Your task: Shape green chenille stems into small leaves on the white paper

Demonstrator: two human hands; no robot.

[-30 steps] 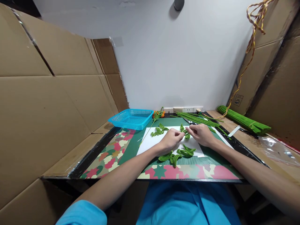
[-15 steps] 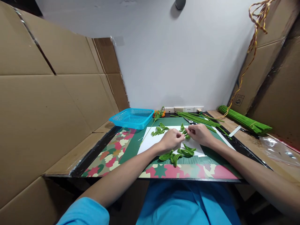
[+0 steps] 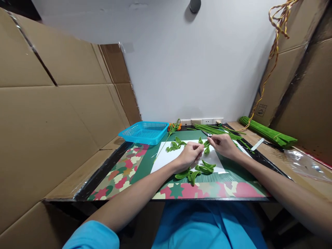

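Note:
Over a white sheet of paper (image 3: 163,159), my left hand (image 3: 191,155) and my right hand (image 3: 223,145) face each other with fingertips pinched. A short piece of fuzzy green pipe cleaner (image 3: 206,143) shows between the fingertips; the fingers partly hide it. Just below it is a green leaf shape (image 3: 206,150). Bent pipe-cleaner leaves (image 3: 206,168) lie in several small groups, some nearer my body and others on the paper's left part (image 3: 174,146). A long green stem with orange blossoms (image 3: 175,126) leans at the paper's back left.
A blue plastic basket (image 3: 145,133) stands at the back left. Loose green pipe cleaners (image 3: 220,129) and scissors (image 3: 209,135) lie behind my right hand. Farther right are a thick pipe-cleaner bundle (image 3: 268,132) and clear plastic wrap (image 3: 306,164). Cardboard walls (image 3: 52,121) flank the table.
My right hand has moved slightly up and away from my left, so more of the green piece shows between them. The whole view has shifted a little.

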